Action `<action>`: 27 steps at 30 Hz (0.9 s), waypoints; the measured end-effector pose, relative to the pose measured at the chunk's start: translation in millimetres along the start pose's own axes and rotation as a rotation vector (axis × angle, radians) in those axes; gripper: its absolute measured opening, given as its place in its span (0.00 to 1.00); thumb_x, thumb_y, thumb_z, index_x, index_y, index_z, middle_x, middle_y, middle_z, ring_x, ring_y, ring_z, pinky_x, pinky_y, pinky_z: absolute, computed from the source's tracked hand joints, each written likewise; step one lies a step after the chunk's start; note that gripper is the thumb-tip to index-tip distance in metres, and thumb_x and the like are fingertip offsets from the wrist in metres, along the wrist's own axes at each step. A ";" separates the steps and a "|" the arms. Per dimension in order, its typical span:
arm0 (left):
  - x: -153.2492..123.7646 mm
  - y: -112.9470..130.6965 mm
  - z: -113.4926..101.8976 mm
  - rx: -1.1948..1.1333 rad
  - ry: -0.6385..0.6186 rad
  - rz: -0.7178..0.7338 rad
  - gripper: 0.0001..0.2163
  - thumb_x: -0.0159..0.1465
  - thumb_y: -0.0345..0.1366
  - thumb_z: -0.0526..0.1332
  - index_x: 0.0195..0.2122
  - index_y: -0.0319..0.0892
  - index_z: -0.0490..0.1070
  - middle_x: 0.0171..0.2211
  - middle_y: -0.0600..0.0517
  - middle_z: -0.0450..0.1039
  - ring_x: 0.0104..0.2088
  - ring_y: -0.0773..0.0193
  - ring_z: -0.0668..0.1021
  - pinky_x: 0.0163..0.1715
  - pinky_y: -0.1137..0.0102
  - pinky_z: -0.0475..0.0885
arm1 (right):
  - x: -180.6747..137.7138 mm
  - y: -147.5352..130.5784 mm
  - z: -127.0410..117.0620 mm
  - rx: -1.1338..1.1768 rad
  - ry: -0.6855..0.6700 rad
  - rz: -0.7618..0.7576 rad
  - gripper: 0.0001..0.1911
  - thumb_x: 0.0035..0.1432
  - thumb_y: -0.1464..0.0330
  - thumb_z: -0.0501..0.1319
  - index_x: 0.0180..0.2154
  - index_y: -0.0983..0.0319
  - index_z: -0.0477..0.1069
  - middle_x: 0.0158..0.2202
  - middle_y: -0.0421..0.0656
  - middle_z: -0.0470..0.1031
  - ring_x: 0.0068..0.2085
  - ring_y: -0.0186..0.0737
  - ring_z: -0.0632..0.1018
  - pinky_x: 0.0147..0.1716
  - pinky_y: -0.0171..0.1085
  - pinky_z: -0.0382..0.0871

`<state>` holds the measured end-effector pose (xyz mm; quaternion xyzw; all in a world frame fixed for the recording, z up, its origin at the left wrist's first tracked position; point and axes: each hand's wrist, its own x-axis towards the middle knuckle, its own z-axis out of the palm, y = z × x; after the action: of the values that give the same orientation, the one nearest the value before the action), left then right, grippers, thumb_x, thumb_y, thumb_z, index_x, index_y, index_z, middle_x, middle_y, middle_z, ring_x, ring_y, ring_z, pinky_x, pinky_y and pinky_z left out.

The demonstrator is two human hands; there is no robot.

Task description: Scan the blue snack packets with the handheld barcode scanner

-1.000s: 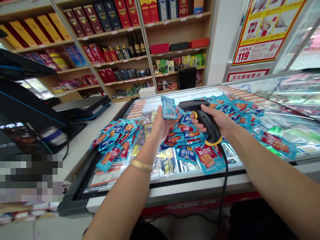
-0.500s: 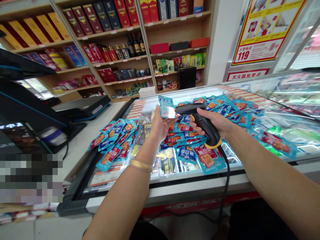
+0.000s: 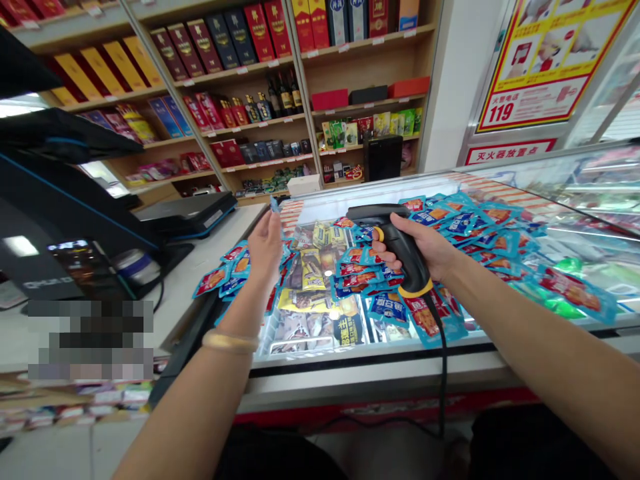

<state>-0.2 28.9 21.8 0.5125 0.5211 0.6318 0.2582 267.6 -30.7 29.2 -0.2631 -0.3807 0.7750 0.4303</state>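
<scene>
While the right hand [image 3: 425, 243] wraps its fingers round the scanner [image 3: 409, 263], the left hand [image 3: 267, 243] pinches a blue packet [image 3: 275, 204] near the left heap [image 3: 214, 280] — likely light, pliable, slippery; best gripped by an edge.

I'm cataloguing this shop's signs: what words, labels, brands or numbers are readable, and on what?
"火警电话": on the red-and-yellow poster
"119": on the same poster
"灭火器放置点": on the sign below it
Too small, blurred or partly hidden to read surely: the print on the snack packets, yellow-black pack, shelf boxes, price tags and black device.
</scene>
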 end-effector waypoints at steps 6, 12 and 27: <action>10.9 -22.6 -95.3 0.925 0.099 0.107 0.26 0.64 0.50 0.55 0.61 0.45 0.67 0.54 0.40 0.73 0.56 0.45 0.74 0.56 0.51 0.66 | 33.5 22.6 51.4 -0.019 -0.060 0.113 0.20 0.69 0.60 0.50 0.30 0.65 0.69 0.23 0.41 0.67 0.19 0.30 0.68 0.16 0.28 0.66; -2.9 -37.3 -111.1 1.321 -0.274 -0.052 0.30 0.67 0.53 0.45 0.68 0.46 0.54 0.67 0.37 0.56 0.65 0.38 0.62 0.60 0.41 0.57 | 74.2 57.7 82.7 -0.050 -0.082 0.177 0.19 0.67 0.59 0.55 0.29 0.66 0.69 0.22 0.40 0.68 0.20 0.29 0.70 0.17 0.27 0.67; -14.5 -13.5 -44.3 0.833 -0.268 0.470 0.28 0.65 0.50 0.55 0.64 0.42 0.60 0.64 0.38 0.61 0.65 0.47 0.63 0.63 0.48 0.58 | 29.6 -0.7 27.6 -0.021 0.050 0.009 0.18 0.67 0.58 0.52 0.32 0.64 0.69 0.24 0.42 0.68 0.21 0.31 0.68 0.16 0.27 0.66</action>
<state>-38.7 3.4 6.9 0.7524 0.5619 0.3397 -0.0530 233.0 -14.9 43.2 -0.2885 -0.3767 0.7661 0.4335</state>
